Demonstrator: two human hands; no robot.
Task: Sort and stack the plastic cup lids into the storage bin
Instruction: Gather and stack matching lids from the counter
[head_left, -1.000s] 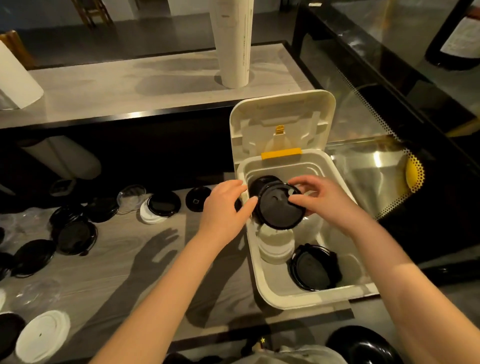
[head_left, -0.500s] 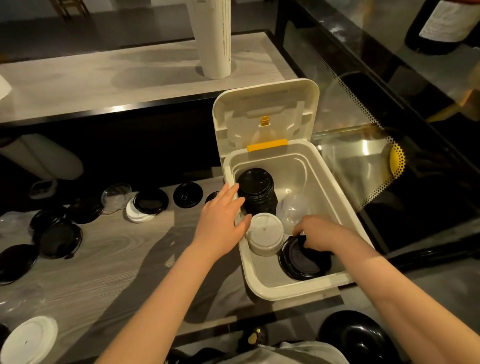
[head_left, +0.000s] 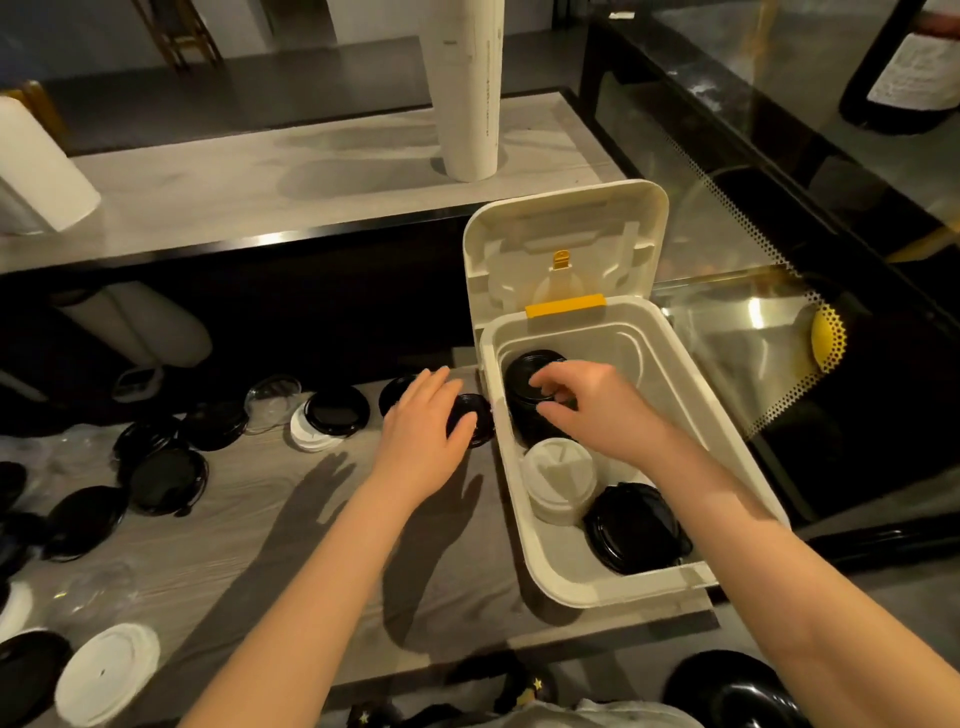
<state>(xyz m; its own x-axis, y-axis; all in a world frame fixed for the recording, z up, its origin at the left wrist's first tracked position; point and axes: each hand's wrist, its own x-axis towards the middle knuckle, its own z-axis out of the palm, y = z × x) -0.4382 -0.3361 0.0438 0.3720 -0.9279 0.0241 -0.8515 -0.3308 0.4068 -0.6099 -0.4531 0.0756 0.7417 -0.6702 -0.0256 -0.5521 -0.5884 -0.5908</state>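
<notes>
Beside bin (head_left: 613, 590) rim, left hand (head_left: 423, 431), fingers flat, on lid (head_left: 474, 418); right hand (head_left: 592, 410) perhaps pinching stack (head_left: 522, 371).

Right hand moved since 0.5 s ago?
Yes: right hand went from the near end of the white plastic storage bin to the tall black lid stack at its far end.

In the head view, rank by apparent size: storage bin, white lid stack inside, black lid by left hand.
1. storage bin
2. white lid stack
3. black lid, partly hidden by the left hand

One storage bin (head_left: 597, 590), three lid stacks (head_left: 519, 413) (head_left: 558, 478) (head_left: 634, 525)
</notes>
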